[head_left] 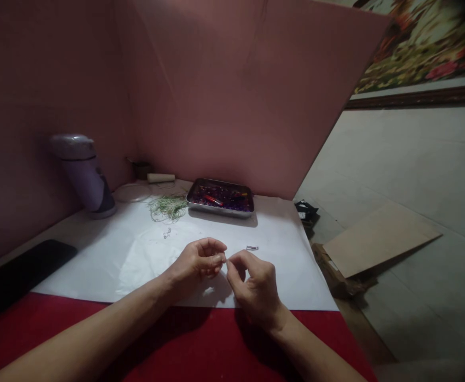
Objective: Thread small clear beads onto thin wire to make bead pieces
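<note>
Above the white sheet (299, 276), my left hand (202, 260) and my right hand (254, 281) meet at the fingertips. The left thumb and fingers are pinched together on something too small to make out. My right thumb and forefinger are also closed in a pinch right beside them, and whatever lies between them is hidden. A small nail clipper (252, 248) lies on the sheet just beyond the right hand. Several tiny shiny ring-like pieces (167, 233) rest farther off to the left.
A metal tray (221, 211) of dark purple bits with a red tool stands at the back, beside a tangle of green thread (168, 208). A purple bottle (87, 180) and a black phone-like slab (25, 270) are at left. Pink panels (216, 106) wall the table; cardboard (383, 239) lies right.
</note>
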`<act>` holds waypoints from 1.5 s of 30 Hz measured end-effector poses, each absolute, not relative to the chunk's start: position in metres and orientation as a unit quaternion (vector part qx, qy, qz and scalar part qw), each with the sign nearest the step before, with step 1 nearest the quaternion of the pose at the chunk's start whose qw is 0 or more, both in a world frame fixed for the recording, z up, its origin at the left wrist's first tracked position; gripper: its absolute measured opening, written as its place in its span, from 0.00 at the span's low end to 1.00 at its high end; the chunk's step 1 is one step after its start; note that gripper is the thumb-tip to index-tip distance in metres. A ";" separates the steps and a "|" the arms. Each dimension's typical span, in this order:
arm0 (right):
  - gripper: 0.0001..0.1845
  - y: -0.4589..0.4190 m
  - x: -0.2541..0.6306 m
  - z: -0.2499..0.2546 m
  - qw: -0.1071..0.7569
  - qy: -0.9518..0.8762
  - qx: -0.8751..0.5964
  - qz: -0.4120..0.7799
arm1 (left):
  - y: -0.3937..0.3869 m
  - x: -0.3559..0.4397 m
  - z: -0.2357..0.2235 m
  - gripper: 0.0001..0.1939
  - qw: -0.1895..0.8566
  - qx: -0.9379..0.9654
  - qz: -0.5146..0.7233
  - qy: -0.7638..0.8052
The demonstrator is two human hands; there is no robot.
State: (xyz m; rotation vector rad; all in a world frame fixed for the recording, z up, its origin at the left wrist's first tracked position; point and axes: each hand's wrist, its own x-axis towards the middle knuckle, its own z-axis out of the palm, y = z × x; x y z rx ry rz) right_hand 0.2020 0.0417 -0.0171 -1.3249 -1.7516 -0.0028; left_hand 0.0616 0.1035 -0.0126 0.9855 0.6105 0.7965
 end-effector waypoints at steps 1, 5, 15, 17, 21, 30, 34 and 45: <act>0.08 0.042 0.202 -0.017 0.455 -0.710 -0.537 -0.004 | 0.104 0.062 -0.013 0.13 0.760 0.458 0.368 0.280; 0.07 0.041 0.202 -0.017 0.445 -0.717 -0.537 -0.010 | 0.104 0.061 -0.013 0.13 0.755 0.462 0.373 0.279; 0.06 0.040 0.203 -0.014 0.500 -0.697 -0.514 0.008 | 0.106 0.061 -0.012 0.15 0.768 0.429 0.385 0.278; 0.06 0.041 0.203 -0.014 0.515 -0.684 -0.516 0.025 | 0.106 0.060 -0.011 0.14 0.768 0.422 0.389 0.283; 0.06 0.042 0.203 -0.015 0.531 -0.668 -0.519 0.048 | 0.103 0.060 -0.007 0.15 0.767 0.416 0.393 0.289; 0.06 0.043 0.202 -0.017 0.515 -0.687 -0.512 0.016 | 0.105 0.060 -0.008 0.15 0.769 0.418 0.399 0.273; 0.06 0.042 0.202 -0.018 0.500 -0.694 -0.519 0.003 | 0.105 0.060 -0.010 0.15 0.770 0.422 0.398 0.266; 0.06 0.042 0.201 -0.018 0.468 -0.708 -0.528 0.015 | 0.105 0.060 -0.010 0.14 0.776 0.426 0.386 0.259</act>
